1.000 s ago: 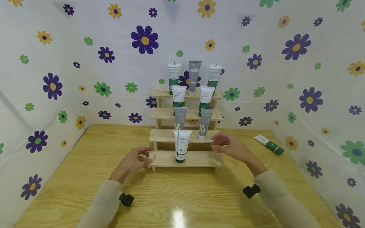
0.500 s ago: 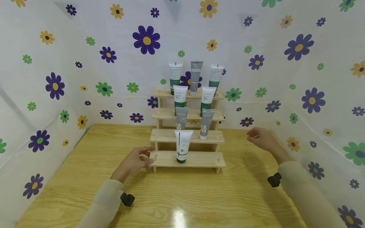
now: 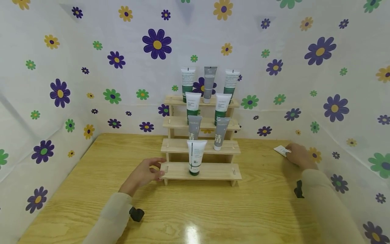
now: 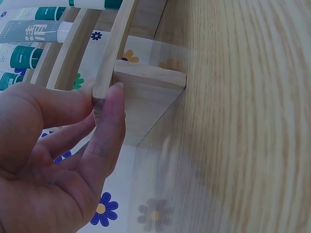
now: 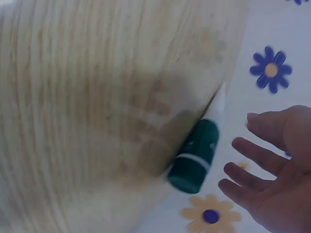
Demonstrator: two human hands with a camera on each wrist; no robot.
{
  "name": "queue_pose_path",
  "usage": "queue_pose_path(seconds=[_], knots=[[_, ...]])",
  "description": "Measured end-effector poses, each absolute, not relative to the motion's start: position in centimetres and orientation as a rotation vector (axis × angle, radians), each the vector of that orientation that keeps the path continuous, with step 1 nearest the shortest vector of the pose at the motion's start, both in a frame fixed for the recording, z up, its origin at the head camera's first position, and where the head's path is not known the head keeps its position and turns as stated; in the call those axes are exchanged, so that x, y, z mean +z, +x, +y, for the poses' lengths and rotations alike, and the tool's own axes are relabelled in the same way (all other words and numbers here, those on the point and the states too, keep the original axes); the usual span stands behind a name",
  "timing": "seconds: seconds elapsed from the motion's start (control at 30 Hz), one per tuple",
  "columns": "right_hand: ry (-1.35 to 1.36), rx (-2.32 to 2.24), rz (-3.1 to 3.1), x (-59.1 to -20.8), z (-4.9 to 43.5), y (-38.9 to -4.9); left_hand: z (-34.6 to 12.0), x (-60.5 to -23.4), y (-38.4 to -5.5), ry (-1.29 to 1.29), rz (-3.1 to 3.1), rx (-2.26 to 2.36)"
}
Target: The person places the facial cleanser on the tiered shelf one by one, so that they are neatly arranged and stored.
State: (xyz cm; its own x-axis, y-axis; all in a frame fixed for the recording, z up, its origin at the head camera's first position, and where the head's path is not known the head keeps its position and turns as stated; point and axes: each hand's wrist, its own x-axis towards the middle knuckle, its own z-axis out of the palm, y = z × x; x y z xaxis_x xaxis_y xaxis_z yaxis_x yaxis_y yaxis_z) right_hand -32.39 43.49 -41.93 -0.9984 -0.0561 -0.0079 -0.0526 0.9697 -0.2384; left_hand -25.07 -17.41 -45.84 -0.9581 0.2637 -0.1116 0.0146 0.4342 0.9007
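Observation:
A stepped wooden display rack [image 3: 217, 171] stands mid-table, with white-and-green and grey squeeze tubes upright on its steps. My left hand [image 3: 145, 173] pinches the left end of the lowest step; in the left wrist view the thumb lies on one face of the board [image 4: 112, 58] and a finger on the other. At the right back my right hand [image 3: 300, 156] is over a white-and-green squeeze tube [image 5: 197, 153] lying on the table, its white end showing past the fingers. In the right wrist view the fingers [image 5: 255, 155] are spread beside the tube, apart from it.
One white tube [image 3: 196, 156] stands cap down on the lowest step, two grey tubes on the step above. A flower-patterned cloth [image 3: 128, 81] encloses the wooden table [image 3: 182, 206] at the back and both sides.
My right hand has moved from beside the rack's right end across to the lying tube at the right back. The left hand stays at the rack's lowest step.

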Motion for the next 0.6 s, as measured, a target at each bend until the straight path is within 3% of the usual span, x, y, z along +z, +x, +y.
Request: queue_pose_path(seconds=[0.33,0.6], knots=[[0.189,-0.508,3.153,-44.5,46.8,-31.2,-17.4,-45.8,-25.0,0.275,2.453,1.540],[0.139,-0.521,3.181,-44.7,47.4,-31.1,-17.4,-45.8,-25.2,0.233,2.458,1.524]])
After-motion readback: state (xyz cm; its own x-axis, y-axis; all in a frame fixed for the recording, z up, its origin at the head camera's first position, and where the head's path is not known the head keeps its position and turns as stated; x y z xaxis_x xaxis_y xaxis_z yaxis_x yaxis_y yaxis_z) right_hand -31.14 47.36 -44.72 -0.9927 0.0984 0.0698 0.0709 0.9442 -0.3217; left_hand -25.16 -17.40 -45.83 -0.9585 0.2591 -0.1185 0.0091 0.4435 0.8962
